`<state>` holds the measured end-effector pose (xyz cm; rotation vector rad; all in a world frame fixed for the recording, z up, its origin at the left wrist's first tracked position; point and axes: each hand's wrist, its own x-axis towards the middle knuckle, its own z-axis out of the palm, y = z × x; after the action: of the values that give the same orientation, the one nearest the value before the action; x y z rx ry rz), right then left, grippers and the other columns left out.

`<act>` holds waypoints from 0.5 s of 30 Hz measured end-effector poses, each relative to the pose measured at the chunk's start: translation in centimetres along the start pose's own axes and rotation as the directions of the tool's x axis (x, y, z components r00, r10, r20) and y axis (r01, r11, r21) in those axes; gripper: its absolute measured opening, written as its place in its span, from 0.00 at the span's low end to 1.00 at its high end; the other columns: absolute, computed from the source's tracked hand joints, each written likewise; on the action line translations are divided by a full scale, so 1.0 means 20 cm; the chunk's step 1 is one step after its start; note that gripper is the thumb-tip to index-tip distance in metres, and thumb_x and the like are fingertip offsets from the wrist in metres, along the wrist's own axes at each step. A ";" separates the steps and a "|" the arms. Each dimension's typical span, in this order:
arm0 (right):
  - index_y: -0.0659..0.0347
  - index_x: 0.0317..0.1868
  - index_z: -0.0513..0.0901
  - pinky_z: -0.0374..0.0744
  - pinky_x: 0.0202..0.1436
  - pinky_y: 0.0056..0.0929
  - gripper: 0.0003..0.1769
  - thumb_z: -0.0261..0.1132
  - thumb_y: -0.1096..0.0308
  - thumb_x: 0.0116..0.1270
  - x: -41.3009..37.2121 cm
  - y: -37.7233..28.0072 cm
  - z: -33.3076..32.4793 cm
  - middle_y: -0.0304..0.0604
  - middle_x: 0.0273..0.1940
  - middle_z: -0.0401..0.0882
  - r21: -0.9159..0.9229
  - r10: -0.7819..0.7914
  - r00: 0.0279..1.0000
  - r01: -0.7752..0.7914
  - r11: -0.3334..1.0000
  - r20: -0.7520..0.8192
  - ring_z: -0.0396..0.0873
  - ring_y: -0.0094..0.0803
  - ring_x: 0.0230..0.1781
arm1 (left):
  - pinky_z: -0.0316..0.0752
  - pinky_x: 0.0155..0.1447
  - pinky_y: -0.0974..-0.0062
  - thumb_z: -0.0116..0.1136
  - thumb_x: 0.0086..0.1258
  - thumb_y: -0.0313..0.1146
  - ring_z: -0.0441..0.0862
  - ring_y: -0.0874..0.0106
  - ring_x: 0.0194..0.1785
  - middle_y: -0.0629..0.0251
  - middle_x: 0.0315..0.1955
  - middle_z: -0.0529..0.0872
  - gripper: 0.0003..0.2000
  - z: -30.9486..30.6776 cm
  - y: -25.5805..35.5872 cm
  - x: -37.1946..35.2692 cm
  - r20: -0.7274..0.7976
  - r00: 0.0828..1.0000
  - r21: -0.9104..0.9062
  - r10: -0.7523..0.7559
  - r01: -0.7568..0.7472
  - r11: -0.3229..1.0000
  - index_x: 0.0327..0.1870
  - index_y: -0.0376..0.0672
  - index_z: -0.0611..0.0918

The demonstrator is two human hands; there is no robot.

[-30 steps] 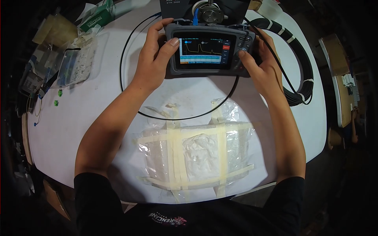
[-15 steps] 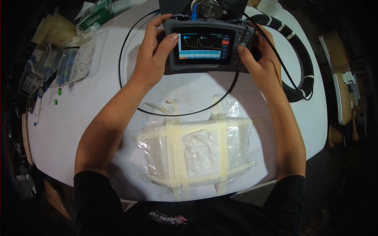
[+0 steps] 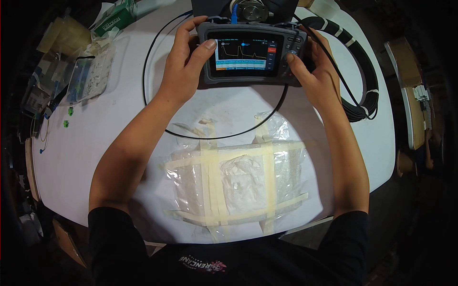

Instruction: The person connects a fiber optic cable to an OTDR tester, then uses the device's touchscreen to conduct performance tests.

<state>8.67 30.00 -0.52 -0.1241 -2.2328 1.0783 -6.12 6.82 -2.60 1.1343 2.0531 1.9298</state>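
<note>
A grey handheld OTDR tester (image 3: 245, 77) is held up between my two hands at the top of the head view. Its lit screen (image 3: 242, 50) shows a yellow trace with peaks above a table of values. My left hand (image 3: 185, 62) grips the left side, thumb on the front by the screen's edge. On the right side, my right hand (image 3: 317, 69) is closed round the body, its thumb on the round key pad. Behind the case, most of my fingers are hidden. A blue connector (image 3: 234, 13) stands at the tester's top edge.
A black cable (image 3: 210, 138) loops below the tester. To the right lies a taped black cable coil (image 3: 369, 71). A taped plastic sheet with white cloth (image 3: 243, 186) is in front. At left are a clear plastic box (image 3: 88, 78) and a green Kimtech box (image 3: 117, 18).
On the screen, the blue highlight has passed from the left trace marker to the right one. Both hands keep their hold, and the view has shifted very slightly.
</note>
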 end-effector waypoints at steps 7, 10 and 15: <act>0.67 0.70 0.70 0.84 0.54 0.31 0.34 0.72 0.66 0.67 0.00 0.00 0.00 0.51 0.50 0.87 0.002 0.015 1.000 -0.015 1.000 0.003 0.87 0.33 0.48 | 0.76 0.63 0.72 0.56 0.81 0.43 0.83 0.71 0.56 0.56 0.52 0.86 0.26 -0.01 0.00 0.00 0.003 1.000 0.006 0.005 -0.005 1.000 0.75 0.49 0.67; 0.67 0.70 0.71 0.84 0.54 0.31 0.34 0.72 0.66 0.67 0.00 0.02 0.00 0.51 0.49 0.87 -0.034 -0.043 0.999 0.042 0.999 -0.012 0.87 0.33 0.48 | 0.76 0.63 0.72 0.56 0.80 0.43 0.83 0.71 0.56 0.56 0.52 0.85 0.26 0.00 0.02 -0.01 -0.005 1.000 0.016 -0.018 0.018 1.000 0.75 0.49 0.67; 0.66 0.70 0.71 0.84 0.54 0.31 0.34 0.72 0.66 0.67 0.00 0.01 0.00 0.50 0.49 0.87 0.006 -0.015 1.000 0.015 1.000 -0.009 0.87 0.33 0.47 | 0.76 0.63 0.72 0.56 0.80 0.44 0.84 0.71 0.56 0.56 0.52 0.85 0.26 0.00 0.02 0.00 -0.005 1.000 0.024 -0.007 0.007 1.000 0.75 0.48 0.67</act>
<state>8.60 30.12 -0.70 -0.1092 -2.2191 1.0750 -5.98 6.72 -2.30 1.1277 2.0851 1.9116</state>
